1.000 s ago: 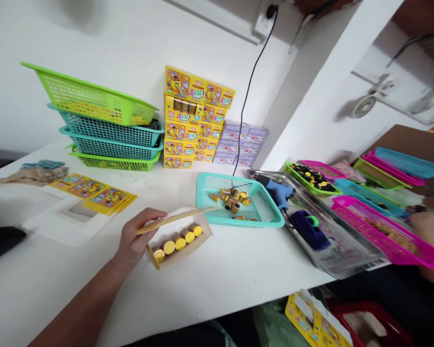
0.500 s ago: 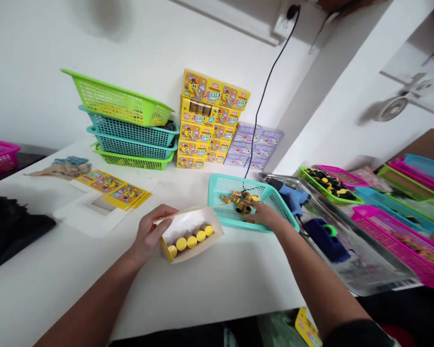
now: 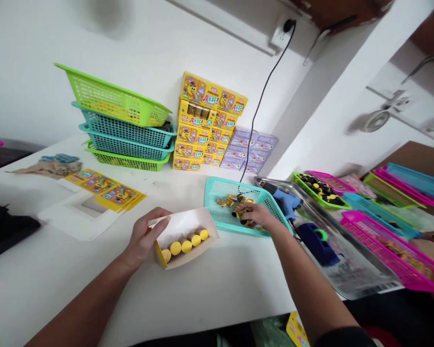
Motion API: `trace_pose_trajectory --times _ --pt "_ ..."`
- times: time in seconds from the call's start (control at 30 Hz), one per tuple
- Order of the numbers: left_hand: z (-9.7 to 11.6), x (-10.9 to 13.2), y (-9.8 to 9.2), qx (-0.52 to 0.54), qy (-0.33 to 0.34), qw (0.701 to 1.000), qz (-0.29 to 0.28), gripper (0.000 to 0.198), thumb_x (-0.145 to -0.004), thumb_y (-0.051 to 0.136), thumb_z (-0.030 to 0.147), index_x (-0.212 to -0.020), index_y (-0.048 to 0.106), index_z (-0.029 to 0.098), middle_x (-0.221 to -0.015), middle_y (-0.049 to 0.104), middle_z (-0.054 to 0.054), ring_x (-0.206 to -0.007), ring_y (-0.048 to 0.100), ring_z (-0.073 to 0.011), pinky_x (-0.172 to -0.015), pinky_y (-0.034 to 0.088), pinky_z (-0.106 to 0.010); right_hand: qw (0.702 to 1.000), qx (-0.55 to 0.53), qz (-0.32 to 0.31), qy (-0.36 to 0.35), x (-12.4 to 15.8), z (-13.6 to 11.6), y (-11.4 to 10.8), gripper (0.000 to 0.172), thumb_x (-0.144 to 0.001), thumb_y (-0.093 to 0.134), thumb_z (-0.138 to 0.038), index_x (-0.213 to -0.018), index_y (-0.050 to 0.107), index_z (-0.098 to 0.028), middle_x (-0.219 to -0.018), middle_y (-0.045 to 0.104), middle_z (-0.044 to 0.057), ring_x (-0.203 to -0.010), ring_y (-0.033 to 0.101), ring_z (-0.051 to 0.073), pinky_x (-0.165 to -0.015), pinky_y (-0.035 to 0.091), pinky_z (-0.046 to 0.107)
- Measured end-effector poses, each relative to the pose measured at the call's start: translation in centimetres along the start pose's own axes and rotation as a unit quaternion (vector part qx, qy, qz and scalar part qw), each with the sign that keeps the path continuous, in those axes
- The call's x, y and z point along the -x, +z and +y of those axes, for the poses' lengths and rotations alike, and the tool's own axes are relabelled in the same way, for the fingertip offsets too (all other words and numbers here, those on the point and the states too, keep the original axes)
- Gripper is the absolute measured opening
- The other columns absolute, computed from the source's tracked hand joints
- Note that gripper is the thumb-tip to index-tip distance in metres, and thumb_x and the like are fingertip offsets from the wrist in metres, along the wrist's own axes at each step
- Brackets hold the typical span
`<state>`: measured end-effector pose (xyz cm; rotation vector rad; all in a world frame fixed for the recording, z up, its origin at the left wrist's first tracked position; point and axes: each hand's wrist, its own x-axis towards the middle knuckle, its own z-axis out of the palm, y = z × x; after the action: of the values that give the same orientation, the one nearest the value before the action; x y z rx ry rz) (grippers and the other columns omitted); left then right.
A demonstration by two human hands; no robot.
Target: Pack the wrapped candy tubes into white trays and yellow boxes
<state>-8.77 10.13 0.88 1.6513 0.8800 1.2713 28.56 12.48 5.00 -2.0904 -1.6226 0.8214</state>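
Note:
My left hand [image 3: 146, 238] grips the left end of an open carton [image 3: 194, 255], thumb over its upper edge, white inside and yellow outside. Along the carton's lower side lies a row of several small cylinders [image 3: 186, 246] with yellow ends facing me. Over on the right, my right hand [image 3: 257, 215] reaches into a teal basket [image 3: 217, 222]. Its fingers are curled round a small gold cylinder with a black end [image 3: 243, 221], partly hidden by the fingertips. More loose gold cylinders [image 3: 232, 199] lie beside it in the basket.
Stacked baskets [image 3: 123, 144] and printed yellow boxes [image 3: 195, 132] stand along the wall, with purple boxes [image 3: 244, 149] beside them. Flat yellow cartons [image 3: 104, 188] lie left. A metal tray [image 3: 347, 260] at right holds a blue heat gun [image 3: 287, 198] and a tape dispenser [image 3: 318, 245]. A cord [image 3: 262, 96] hangs behind the basket.
The view has shifted slightly to the right. My left hand still holds the carton, now tilted a little more toward me. My right hand stays in the teal basket, its fingers shifted among the cylinders.

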Motion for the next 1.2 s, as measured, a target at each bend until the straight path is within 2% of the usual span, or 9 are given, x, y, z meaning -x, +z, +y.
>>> trace_pose_trajectory --times 0.1,0.17,0.23,0.33,0.43,0.63,0.93,1.03,1.2 --pt "-0.1 0.0 0.1 0.003 -0.002 1.000 0.006 0.030 -0.089 0.053 0.046 -0.087 0.062 0.018 -0.077 0.058 -0.001 -0.074 0.054 -0.0187 -0.067 0.040 -0.028 0.985 -0.166 0.012 -0.051 2.6 -0.4 -0.9 0.045 -0.070 0.057 -0.033 -0.112 0.056 -0.017 -0.086 0.062 0.003 -0.066 0.062 0.015 -0.056 0.053 0.028" --pt "-0.2 0.0 0.3 0.005 0.001 1.000 0.015 0.028 -0.089 0.054 0.045 -0.085 0.061 0.018 -0.073 0.055 0.000 -0.072 0.051 -0.0174 -0.067 0.039 -0.028 0.945 -0.314 -0.031 -0.090 5.1 -1.1 -0.4 0.045 -0.067 0.063 -0.033 -0.108 0.054 -0.019 -0.084 0.063 0.002 -0.063 0.064 0.017 -0.051 0.052 0.028" --pt "-0.1 0.0 0.5 0.011 0.003 1.000 0.023 0.027 -0.089 0.055 0.044 -0.082 0.059 0.018 -0.072 0.052 0.001 -0.070 0.050 -0.0165 -0.066 0.038 -0.027 0.896 -0.416 -0.106 -0.114 7.5 -2.4 1.2 0.043 -0.064 0.069 -0.028 -0.104 0.054 -0.020 -0.080 0.065 0.001 -0.064 0.067 0.020 -0.046 0.049 0.027" --pt "0.1 0.1 0.8 0.030 0.003 0.999 0.031 0.028 -0.089 0.056 0.044 -0.078 0.056 0.018 -0.069 0.050 0.002 -0.068 0.048 -0.0155 -0.064 0.037 -0.027 0.873 -0.434 -0.168 -0.148 9.7 -5.5 5.0 0.037 -0.066 0.072 -0.024 -0.100 0.058 -0.021 -0.084 0.069 0.002 -0.070 0.069 0.021 -0.053 0.051 0.028" --pt "-0.1 0.1 0.9 0.036 0.001 0.999 0.040 0.030 -0.088 0.056 0.046 -0.078 0.055 0.018 -0.068 0.049 0.002 -0.066 0.048 -0.0150 -0.062 0.038 -0.027 0.876 -0.427 -0.132 -0.183 9.7 -9.3 9.4 0.033 -0.064 0.075 -0.021 -0.095 0.063 -0.020 -0.086 0.068 -0.001 -0.073 0.066 0.014 -0.067 0.054 0.028" --pt "-1.3 -0.2 0.9 0.049 -0.017 0.995 0.083 0.036 -0.089 0.056 0.050 -0.092 0.065 0.015 -0.084 0.066 -0.004 -0.081 0.061 -0.0201 -0.076 0.046 -0.029 0.862 -0.476 -0.135 -0.108 6.4 -14.0 16.4 0.036 -0.057 0.073 -0.023 -0.090 0.058 -0.021 -0.088 0.063 -0.002 -0.072 0.060 0.014 -0.058 0.051 0.025" --pt "-1.2 -0.2 0.9 0.070 -0.018 0.992 0.100 0.039 -0.087 0.060 0.050 -0.097 0.069 0.014 -0.097 0.072 -0.008 -0.096 0.065 -0.0254 -0.089 0.048 -0.035 0.918 -0.301 -0.155 -0.207 4.5 -14.0 18.6 0.036 -0.060 0.069 -0.016 -0.093 0.055 -0.020 -0.092 0.064 0.000 -0.093 0.061 0.018 -0.087 0.047 0.033" --pt "-0.8 -0.2 0.9 0.069 -0.019 0.994 0.086 0.040 -0.086 0.059 0.051 -0.092 0.070 0.012 -0.093 0.072 -0.009 -0.094 0.066 -0.0257 -0.088 0.049 -0.035 0.948 -0.240 -0.101 -0.183 4.9 -13.7 17.9 0.030 -0.067 0.067 -0.016 -0.093 0.053 -0.021 -0.093 0.065 0.000 -0.091 0.061 0.018 -0.084 0.047 0.032" --pt "-0.7 -0.1 1.0 0.076 -0.013 0.994 0.081 0.037 -0.088 0.059 0.047 -0.097 0.071 0.013 -0.102 0.072 -0.009 -0.100 0.065 -0.0259 -0.092 0.047 -0.035 0.982 -0.008 0.035 -0.185 5.0 -12.5 16.1 0.027 -0.076 0.064 -0.016 -0.102 0.056 -0.019 -0.094 0.066 0.006 -0.088 0.060 0.020 -0.080 0.043 0.032"
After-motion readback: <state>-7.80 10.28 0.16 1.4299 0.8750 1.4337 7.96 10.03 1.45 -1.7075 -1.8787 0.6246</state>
